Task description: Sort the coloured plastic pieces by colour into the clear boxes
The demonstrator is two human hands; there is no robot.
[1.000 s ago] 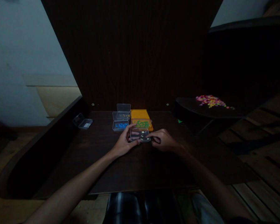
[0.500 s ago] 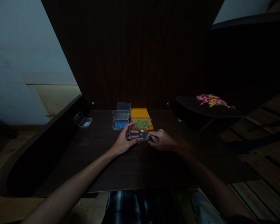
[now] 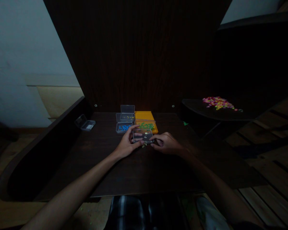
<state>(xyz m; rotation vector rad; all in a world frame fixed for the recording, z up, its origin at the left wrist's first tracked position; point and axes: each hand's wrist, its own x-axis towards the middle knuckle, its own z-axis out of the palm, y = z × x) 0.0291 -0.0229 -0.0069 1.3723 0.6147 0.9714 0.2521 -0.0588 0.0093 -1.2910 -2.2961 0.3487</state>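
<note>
A small clear plastic box (image 3: 147, 135) with a pale label and a few tiny pale bits is held tilted above the table. My left hand (image 3: 128, 143) grips it from the left, fingers behind and thumb along the near edge. At its right end is my right hand (image 3: 166, 143), index finger and thumb curled against the corner. Small pale yellow pieces (image 3: 144, 145) lie by the near edge of the box. Just beyond are an open clear box with blue pieces (image 3: 124, 127) and a box with green pieces (image 3: 146, 125).
Behind stands an open clear box with a few yellow pieces (image 3: 128, 117), beside a yellow-orange tray (image 3: 144, 115). An open clear case (image 3: 86, 125) sits at the left. Pink and yellow pieces (image 3: 218, 103) are heaped on the right shelf (image 3: 194, 107). A green scrap (image 3: 185, 123) lies below it.
My right fingers have loosened and spread slightly at the box's corner. The box has tilted a little, and more pale yellow pieces show below its near edge.
</note>
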